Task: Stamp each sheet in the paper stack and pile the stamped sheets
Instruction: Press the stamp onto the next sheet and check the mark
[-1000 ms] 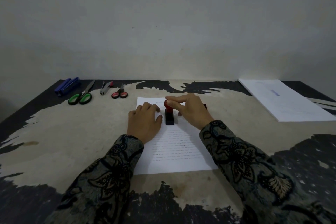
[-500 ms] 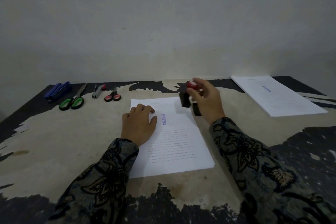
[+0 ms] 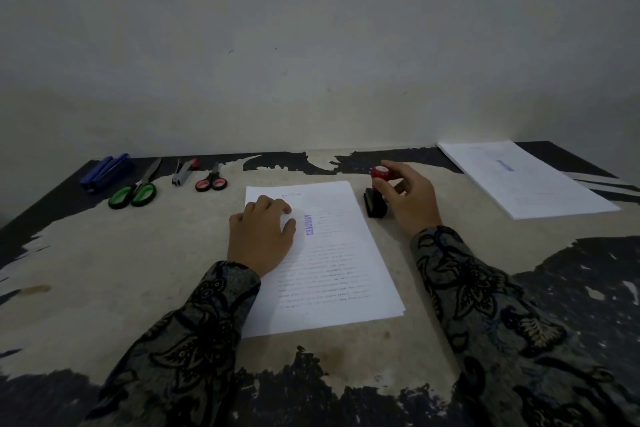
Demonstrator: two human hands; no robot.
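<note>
Stamp [image 3: 376, 196] held in right hand [image 3: 410, 204], left hand [image 3: 261, 236] pressing sheet [image 3: 332, 253]

— We see white sheets [image 3: 332, 260] printed with grey text and one blue-violet stamp mark [image 3: 309, 224]. The stamp [image 3: 377, 196]?

— Red knob, black base. At two o'clock a second white pile [image 3: 526, 180] carries the same blue mark.

— Both our sleeves [image 3: 485, 305] show dark floral batik, black on olive-grey. At ten o'clock?

— Green-handled scissors [image 3: 133, 192], small red-handled scissors [image 3: 211, 182], a blue stapler [image 3: 104, 172]. The table [image 3: 121, 270] is black, worn to beige (patchy, like peeling paint).
</note>
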